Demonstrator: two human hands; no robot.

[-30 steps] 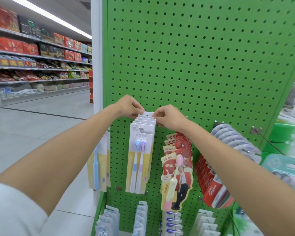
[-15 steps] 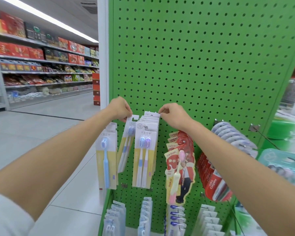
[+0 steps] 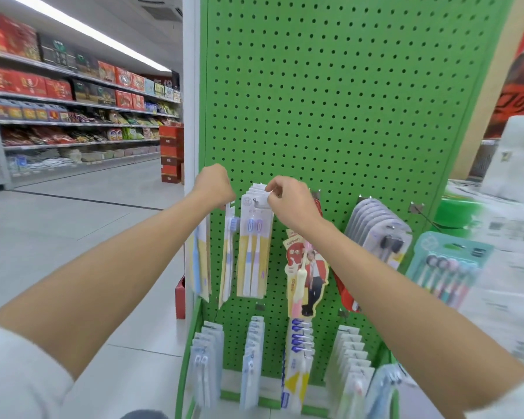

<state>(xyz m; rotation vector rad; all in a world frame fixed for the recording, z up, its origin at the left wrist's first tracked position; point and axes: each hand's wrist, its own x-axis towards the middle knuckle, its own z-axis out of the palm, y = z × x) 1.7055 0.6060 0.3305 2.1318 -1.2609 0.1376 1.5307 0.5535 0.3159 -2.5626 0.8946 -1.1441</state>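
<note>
Left hand point(image 3: 214, 186): curled in a fist round the top edge of a single toothbrush pack point(image 3: 229, 252), which dangles edge-on straight below its fingers. It is gripped by the header, seemingly to leave the hanging hole free.
Right hand point(image 3: 288, 202): thumb and forefinger pinch the header cards of the hanging stack point(image 3: 254, 246), whose packs drop away below and left of those fingers.
Hook point(image 3: 256, 201): its metal tip pokes out of the front card, just left of the right fingers.
Reason for the pinch: probably to steady the stack and square its cards on the hook while the single pack is handled beside it.
Gap: the single pack hangs just left of the stack, close but apart.
Pegboard point(image 3: 345, 101): green, directly behind both hands.
Neighbour: red character packs point(image 3: 307, 267), under the right wrist.
</note>
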